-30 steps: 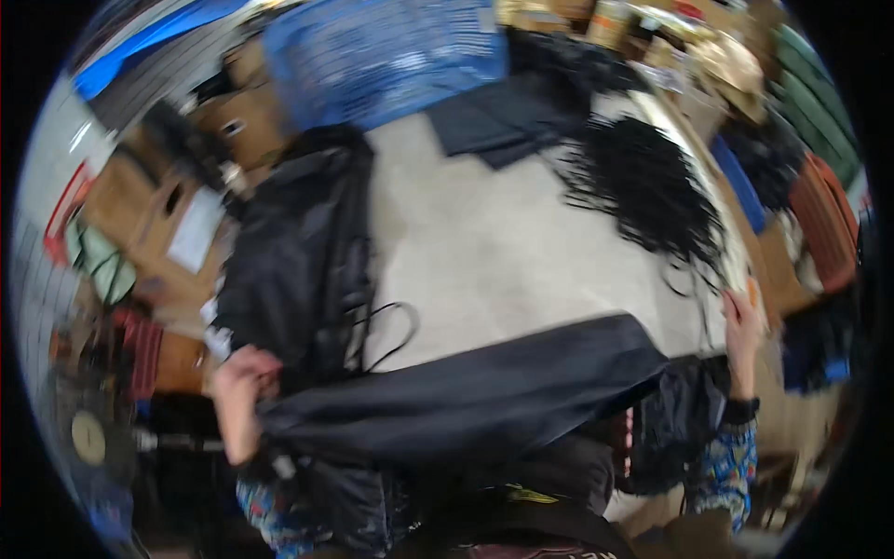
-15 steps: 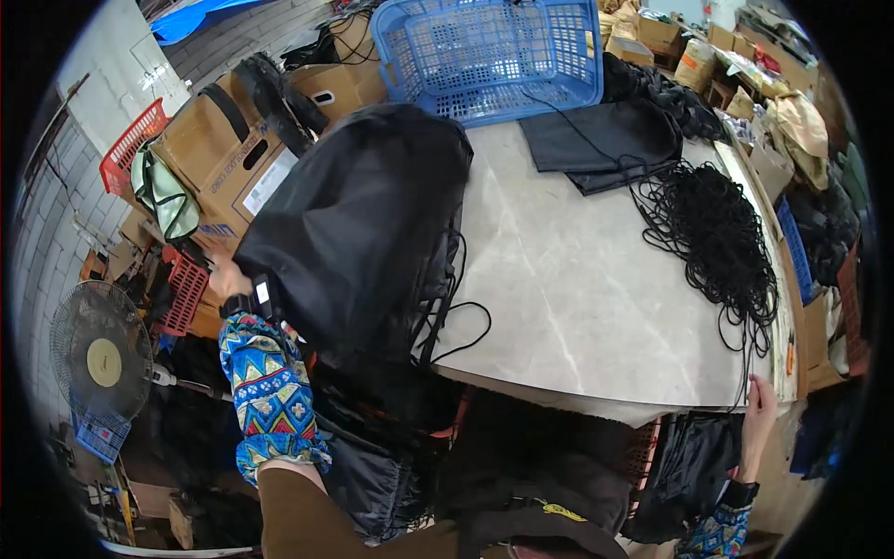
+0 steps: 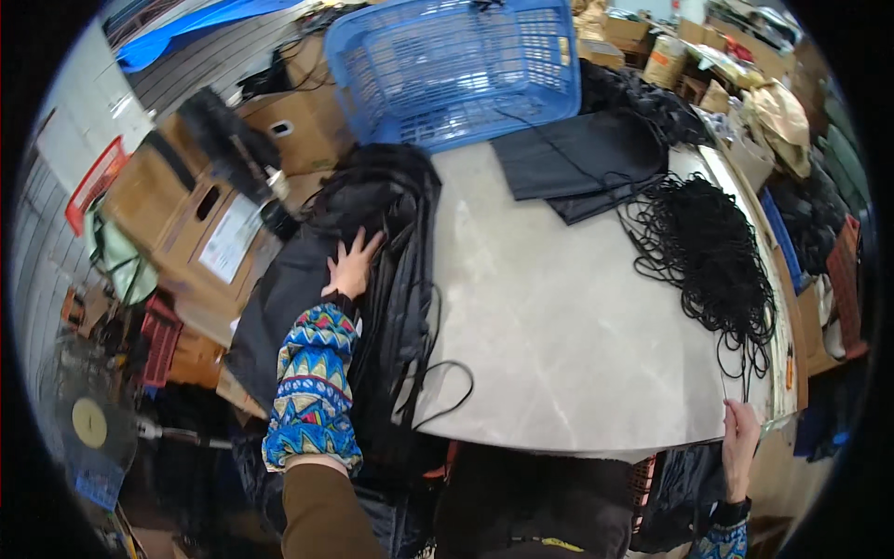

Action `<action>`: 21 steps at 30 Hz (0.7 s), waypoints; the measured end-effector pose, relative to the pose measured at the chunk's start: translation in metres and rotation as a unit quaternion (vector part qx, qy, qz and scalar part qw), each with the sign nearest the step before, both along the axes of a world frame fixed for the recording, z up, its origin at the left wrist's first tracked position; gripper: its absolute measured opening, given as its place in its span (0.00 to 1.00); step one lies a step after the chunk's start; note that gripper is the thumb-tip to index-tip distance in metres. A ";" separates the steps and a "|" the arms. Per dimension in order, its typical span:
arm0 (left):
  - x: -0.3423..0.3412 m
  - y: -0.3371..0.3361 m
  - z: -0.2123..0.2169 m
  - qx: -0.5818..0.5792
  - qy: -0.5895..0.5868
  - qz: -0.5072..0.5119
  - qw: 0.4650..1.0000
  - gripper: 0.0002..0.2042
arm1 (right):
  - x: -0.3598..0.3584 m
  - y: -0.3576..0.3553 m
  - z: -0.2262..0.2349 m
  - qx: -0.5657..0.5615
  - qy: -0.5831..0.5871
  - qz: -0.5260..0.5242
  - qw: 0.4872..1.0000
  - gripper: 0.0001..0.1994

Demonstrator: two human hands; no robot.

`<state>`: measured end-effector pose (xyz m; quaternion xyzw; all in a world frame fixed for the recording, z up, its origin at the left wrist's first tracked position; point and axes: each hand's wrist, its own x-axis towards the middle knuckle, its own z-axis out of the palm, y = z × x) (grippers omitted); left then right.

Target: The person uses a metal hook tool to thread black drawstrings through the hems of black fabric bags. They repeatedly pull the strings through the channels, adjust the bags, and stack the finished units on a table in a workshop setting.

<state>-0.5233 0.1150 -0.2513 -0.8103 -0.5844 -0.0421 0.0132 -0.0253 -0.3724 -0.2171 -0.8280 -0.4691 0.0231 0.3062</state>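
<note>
Left hand (image 3: 351, 267), fingers spread flat, presses on a pile of black fabric (image 3: 372, 279) draped over the left edge of the pale bench (image 3: 559, 317). Right hand (image 3: 742, 445), fingers extended, rests against the bench's near right edge, holding nothing. A tangle of black cord (image 3: 717, 252) lies at right; a blue basket (image 3: 456, 65) stands at the far side.

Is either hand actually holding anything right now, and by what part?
Neither holds anything. The left hand lies flat, fingers spread, on the pile of black fabric. The right hand rests at the table edge, with no grip visible.
</note>
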 end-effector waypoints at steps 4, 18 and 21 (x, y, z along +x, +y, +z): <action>0.009 0.095 -0.039 -0.047 0.002 -0.059 0.997 0.30 | 0.015 -0.021 -0.017 -0.014 0.001 -0.070 0.997 0.07; -0.029 0.254 -0.035 -0.133 -0.137 -0.066 0.979 0.18 | 0.038 0.017 -0.029 0.027 -0.018 -0.236 0.971 0.07; -0.045 0.250 -0.027 -0.199 -0.252 -0.067 0.945 0.16 | 0.034 -0.001 -0.017 -0.003 0.015 -0.275 0.961 0.09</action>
